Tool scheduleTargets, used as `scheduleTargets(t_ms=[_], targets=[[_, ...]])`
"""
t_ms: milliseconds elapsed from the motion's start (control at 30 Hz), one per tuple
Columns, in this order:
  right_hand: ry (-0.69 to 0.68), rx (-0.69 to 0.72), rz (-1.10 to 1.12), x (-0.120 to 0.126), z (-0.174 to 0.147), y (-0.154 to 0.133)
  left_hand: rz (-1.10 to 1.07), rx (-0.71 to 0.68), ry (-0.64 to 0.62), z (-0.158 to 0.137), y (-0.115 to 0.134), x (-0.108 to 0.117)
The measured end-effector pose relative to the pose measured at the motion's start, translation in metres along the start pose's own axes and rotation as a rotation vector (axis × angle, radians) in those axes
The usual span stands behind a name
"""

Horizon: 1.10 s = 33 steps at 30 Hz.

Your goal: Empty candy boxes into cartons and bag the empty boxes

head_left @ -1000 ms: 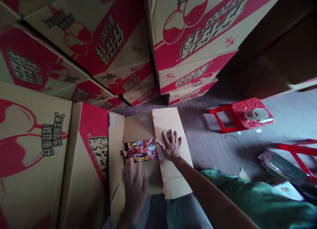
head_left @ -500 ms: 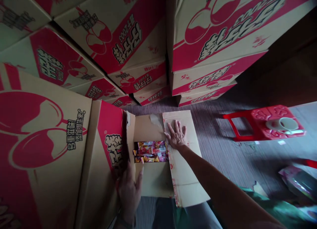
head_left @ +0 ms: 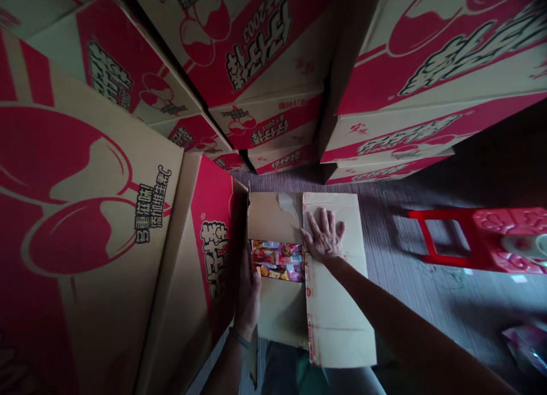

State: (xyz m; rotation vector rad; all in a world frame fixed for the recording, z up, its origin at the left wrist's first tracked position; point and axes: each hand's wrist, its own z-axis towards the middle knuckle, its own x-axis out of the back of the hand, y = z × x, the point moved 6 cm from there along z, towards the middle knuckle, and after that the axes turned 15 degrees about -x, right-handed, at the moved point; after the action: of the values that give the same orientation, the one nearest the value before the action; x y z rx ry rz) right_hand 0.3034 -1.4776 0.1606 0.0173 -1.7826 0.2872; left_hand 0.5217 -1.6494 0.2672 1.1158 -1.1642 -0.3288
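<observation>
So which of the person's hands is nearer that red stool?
The right hand: it lies flat on the open box flap, on the red stool's side. The left hand is at the box's far edge.

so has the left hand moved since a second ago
Yes. The left hand went from the near brown cardboard inner flap leftward to the box's upright left flap.

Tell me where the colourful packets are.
In the head view, the packets lie inside the open box at centre, between the left hand and right hand.

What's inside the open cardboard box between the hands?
Colourful snack packets show through the gap in the box. The inner flaps cover the rest, so how full it is cannot be seen.
</observation>
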Motion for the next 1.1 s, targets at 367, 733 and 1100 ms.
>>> scheduleTargets(t_ms=[367, 733, 1100], targets=[[-0.083, 0.152, -0.026, -0.007, 0.012, -0.046, 0.462, -0.247, -0.398, 0.002, -0.009, -0.057], [-0.093, 0.13, 0.054, -0.011, 0.007, -0.045, 0.733, -0.368, -0.304, -0.003, -0.041, -0.122], [-0.007, 0.252, 0.141, -0.006, 0.007, -0.049, 0.767, -0.489, -0.149, 0.002, -0.058, -0.14]])
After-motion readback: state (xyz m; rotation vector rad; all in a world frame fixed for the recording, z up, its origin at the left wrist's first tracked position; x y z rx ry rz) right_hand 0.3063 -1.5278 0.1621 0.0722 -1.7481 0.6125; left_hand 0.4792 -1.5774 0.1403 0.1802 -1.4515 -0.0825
